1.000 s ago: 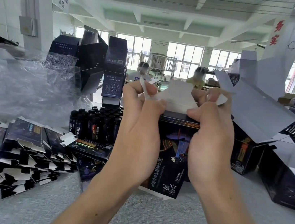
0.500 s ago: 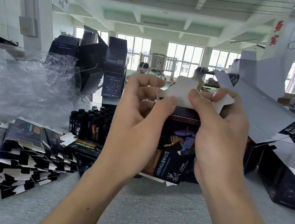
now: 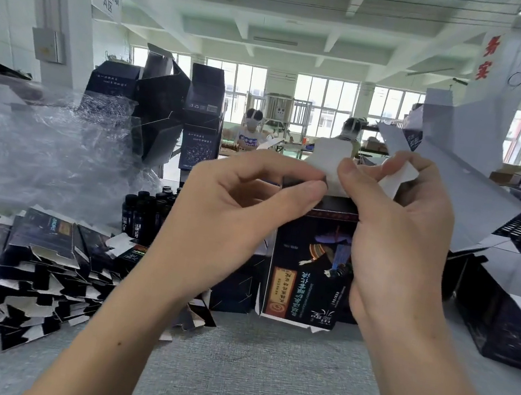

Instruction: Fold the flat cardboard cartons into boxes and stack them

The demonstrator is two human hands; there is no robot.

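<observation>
Carton (image 3: 310, 264), dark with printed artwork, held upright over the middle of the tabletop (image 3: 243, 379). Its lower edge looks just clear of the grey surface. Print reads upside down, so the end being worked is probably the base.

Hands: the left hand (image 3: 225, 222) pinches the carton's top edge between thumb and forefinger. The right hand (image 3: 397, 236) grips the white flap (image 3: 328, 160) under its thumb, and a second white tab (image 3: 399, 180) sticks out between its fingers. Both are closed on card, neither spread.

Step in hand, as I judge it: closing the end flaps.
- Keep the body squared, or the flaps will not meet.
- Fold the smaller tabs in first, then bring the large white flap over them.
- Crease along the scored line, not beside it.
- The left hand should steady the wall while the right hand tucks, without squeezing hard enough to buckle the panel.
- Risk: a tab catching outside the wall and tearing.

Containers:
- Carton in hand: inside hidden, contents unknown.
- Dark bottles (image 3: 143, 211) stand packed together behind the left hand. Whether a tray holds them I cannot tell.
- Opened boxes (image 3: 509, 319) at the right edge have lids up. Interiors are mostly out of sight.
- Erected boxes (image 3: 197, 114) are stacked towards the far left, beside crumpled plastic film (image 3: 41, 150).
- Flat cartons (image 3: 25, 264) lie heaped along the left edge, unfolded.
</observation>
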